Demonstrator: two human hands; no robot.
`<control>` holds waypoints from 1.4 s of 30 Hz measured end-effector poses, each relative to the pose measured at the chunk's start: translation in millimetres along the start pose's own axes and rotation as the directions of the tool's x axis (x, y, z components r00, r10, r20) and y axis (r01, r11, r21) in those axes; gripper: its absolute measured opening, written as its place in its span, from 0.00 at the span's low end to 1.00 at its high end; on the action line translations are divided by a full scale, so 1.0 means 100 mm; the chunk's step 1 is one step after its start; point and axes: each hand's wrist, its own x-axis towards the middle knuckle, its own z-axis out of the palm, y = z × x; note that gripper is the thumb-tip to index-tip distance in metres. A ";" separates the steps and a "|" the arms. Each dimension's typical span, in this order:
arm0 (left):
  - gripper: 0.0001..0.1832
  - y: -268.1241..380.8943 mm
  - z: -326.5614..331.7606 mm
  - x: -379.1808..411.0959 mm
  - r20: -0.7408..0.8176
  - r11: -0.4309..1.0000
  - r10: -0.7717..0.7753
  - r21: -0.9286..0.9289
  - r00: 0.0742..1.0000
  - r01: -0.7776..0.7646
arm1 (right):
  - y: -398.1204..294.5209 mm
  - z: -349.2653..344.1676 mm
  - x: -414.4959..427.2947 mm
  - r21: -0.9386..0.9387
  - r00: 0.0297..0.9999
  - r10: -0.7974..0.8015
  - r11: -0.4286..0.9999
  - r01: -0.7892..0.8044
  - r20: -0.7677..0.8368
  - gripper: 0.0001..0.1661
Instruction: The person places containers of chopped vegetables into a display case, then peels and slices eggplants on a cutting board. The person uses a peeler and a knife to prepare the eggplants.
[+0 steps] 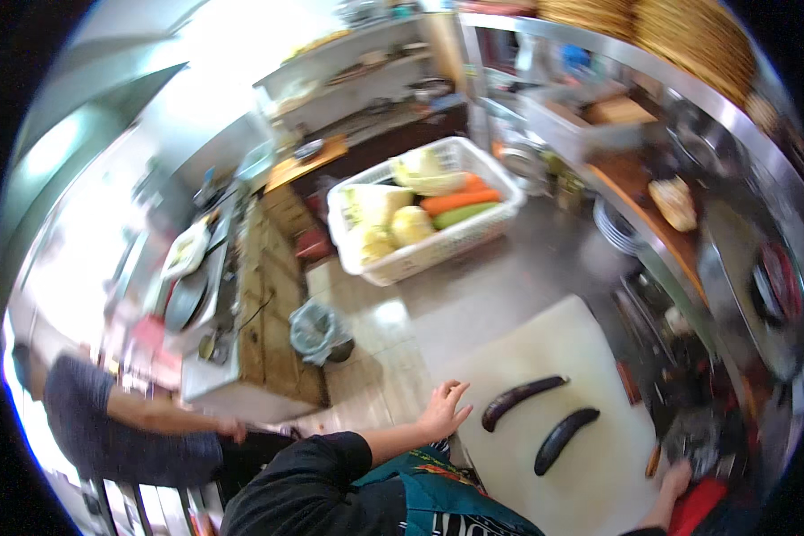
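Two dark purple eggplants lie apart on a large white cutting board (509, 362). The farther eggplant (522, 400) is slightly curved, and the nearer eggplant (565, 442) rests to its right. My left hand (445, 412) hovers by the board's left edge, fingers spread and holding nothing. At the board's right side, my right hand (677, 478) reaches toward blurred clutter, close to a wooden handle (652, 461) and a red object (698, 506). Its fingers are too blurred to show whether they grip anything.
A white plastic basket (435, 251) holds carrots, cabbages and other vegetables beyond the board. Metal shelving (683, 315) with plates and containers runs along the right. A lined bin (318, 331) stands on the floor at left, near a wooden counter (268, 315). Another person (127, 429) stands at far left.
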 end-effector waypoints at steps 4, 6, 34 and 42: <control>0.28 -0.46 -0.15 -0.65 -0.109 0.987 -0.155 0.027 0.982 0.159 | -0.69 -0.47 -0.22 -0.271 0.981 0.095 0.962 -0.046 0.171 0.13; 0.27 -0.57 -0.16 -0.80 -0.147 0.981 -0.188 0.017 0.971 0.192 | -0.49 -0.27 -0.02 -0.310 0.995 0.049 0.950 -0.019 0.090 0.13; 0.28 -0.59 -0.05 -0.59 0.054 0.987 -0.137 -0.080 0.989 0.141 | -1.71 -0.35 -2.22 0.142 0.845 -0.506 0.836 0.529 -0.172 0.16; 0.29 -0.05 -0.22 -0.03 0.092 0.999 0.017 0.049 0.996 -0.022 | -1.91 -0.19 -2.85 0.335 0.915 -0.368 0.852 0.403 -0.164 0.17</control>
